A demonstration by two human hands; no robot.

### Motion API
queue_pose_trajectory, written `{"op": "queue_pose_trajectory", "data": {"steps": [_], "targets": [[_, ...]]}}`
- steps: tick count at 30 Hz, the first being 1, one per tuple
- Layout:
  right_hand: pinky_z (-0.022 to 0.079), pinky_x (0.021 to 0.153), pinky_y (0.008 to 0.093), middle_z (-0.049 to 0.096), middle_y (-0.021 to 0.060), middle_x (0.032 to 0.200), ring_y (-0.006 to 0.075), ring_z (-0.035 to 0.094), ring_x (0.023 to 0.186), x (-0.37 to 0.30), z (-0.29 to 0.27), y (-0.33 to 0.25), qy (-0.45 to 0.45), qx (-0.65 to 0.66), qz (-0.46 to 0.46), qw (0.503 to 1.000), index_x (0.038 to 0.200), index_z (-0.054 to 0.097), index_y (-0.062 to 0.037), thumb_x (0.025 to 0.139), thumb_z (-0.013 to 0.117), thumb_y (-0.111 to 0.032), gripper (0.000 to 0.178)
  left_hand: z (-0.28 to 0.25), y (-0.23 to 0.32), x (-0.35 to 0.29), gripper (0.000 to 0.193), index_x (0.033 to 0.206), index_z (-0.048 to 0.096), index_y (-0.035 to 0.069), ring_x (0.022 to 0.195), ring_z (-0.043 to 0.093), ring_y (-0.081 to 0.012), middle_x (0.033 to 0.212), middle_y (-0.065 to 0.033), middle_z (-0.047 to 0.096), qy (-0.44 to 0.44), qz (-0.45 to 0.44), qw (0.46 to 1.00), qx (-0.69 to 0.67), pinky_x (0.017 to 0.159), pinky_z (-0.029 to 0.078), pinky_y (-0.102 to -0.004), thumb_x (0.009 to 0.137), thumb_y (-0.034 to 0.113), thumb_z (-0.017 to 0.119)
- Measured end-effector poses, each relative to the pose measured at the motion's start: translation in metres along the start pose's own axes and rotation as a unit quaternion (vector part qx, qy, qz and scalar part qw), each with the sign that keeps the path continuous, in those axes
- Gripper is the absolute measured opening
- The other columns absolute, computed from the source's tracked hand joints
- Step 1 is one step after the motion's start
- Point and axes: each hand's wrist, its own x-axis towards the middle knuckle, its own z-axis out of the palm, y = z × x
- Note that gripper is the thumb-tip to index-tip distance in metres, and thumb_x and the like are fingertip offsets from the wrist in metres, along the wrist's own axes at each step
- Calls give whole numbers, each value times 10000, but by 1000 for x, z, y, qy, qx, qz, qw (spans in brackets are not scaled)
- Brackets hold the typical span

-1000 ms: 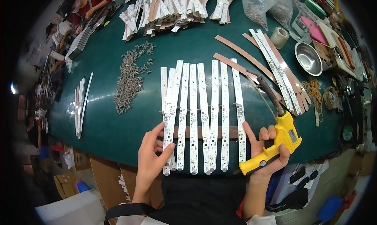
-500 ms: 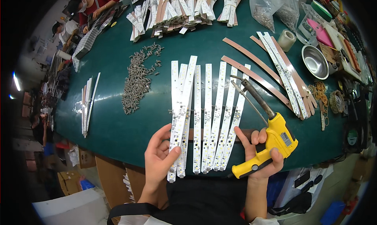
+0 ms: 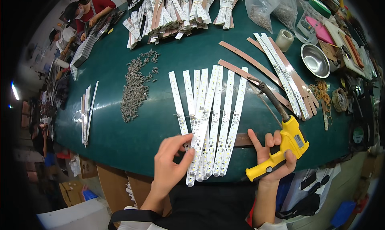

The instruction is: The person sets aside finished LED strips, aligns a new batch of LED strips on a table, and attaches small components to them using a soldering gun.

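Note:
My left hand [image 3: 173, 160] pinches the lower part of a white LED circuit strip [image 3: 199, 139] between thumb and fingers. That strip lies slantwise across the middle of a fanned row of similar LED strips [image 3: 229, 117], which carry small dark parts and thin wires near their middles. My right hand [image 3: 276, 160] is wrapped round the handle of a yellow soldering gun [image 3: 294, 139], its index finger stretched toward the row. The gun's dark metal barrel and thin feed tube point up and left, and the tip is near the top of the rightmost strip. A brown bar [image 3: 244, 140] shows partly beneath the strips.
Left of the row lies a heap of small metal parts [image 3: 134, 87], with several thin strips [image 3: 86, 113] beyond. Copper-coloured strips [image 3: 252, 57], a steel bowl [image 3: 315, 60], a tape roll [image 3: 284, 40] and rubber bands [image 3: 322, 91] sit right. Strip bundles [image 3: 172, 13] fill the back; co-workers [image 3: 90, 13] sit far left.
My left hand has carried its strip rightward, from the left end of the row to the middle. My right hand and the soldering gun have shifted slightly right, away from the rightmost strip.

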Motion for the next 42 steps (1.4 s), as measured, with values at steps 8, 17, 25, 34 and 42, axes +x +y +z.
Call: {"op": "queue_pose_trajectory", "data": {"steps": [8, 17, 25, 34, 42], "targets": [[144, 1097, 686, 473, 54, 858, 185, 526, 814, 4, 16, 17, -40, -35, 18, 998, 1228, 421, 23, 753, 617, -240, 577, -26, -18, -28, 230, 1072, 584, -50, 670, 626, -120, 864, -87, 644, -10, -289, 941, -173, 582, 512, -234, 963, 148, 542], [197, 1108, 646, 491, 80, 887, 217, 536, 856, 0, 19, 47, -49, -10, 91, 995, 1208, 423, 37, 746, 607, -211, 555, 7, -20, -14, 381, 1148, 566, -67, 934, 626, -121, 1015, -87, 661, -184, -320, 837, -403, 831, 503, -262, 1003, 274, 481], [267, 1133, 489, 478, 80, 886, 200, 501, 850, -16, 19, 78, -26, 62, 105, 992, 1150, 434, 30, 753, 606, -225, 502, 31, 3, -22, 444, 1350, 355, -9, 1136, 514, -132, 1278, -100, 506, -109, -318, 766, -548, 979, 425, -307, 978, 169, 521], [276, 1120, 423, 444, 26, 848, 152, 476, 791, -18, 39, 55, -81, 58, 48, 994, 1220, 417, 21, 769, 607, -198, 536, 28, 7, -35, 482, 1306, 287, 8, 975, 604, -184, 1131, -117, 553, -120, -287, 739, -597, 845, 524, -336, 914, 25, 567], [229, 1106, 486, 407, 11, 911, 123, 464, 866, 7, 13, -30, -96, 27, -88, 991, 1462, 214, -40, 806, 587, -112, 758, -6, 23, -39, 420, 1246, 277, 48, 692, 545, -144, 960, -120, 546, -99, -271, 777, -560, 600, 473, -296, 917, 19, 536]]}}
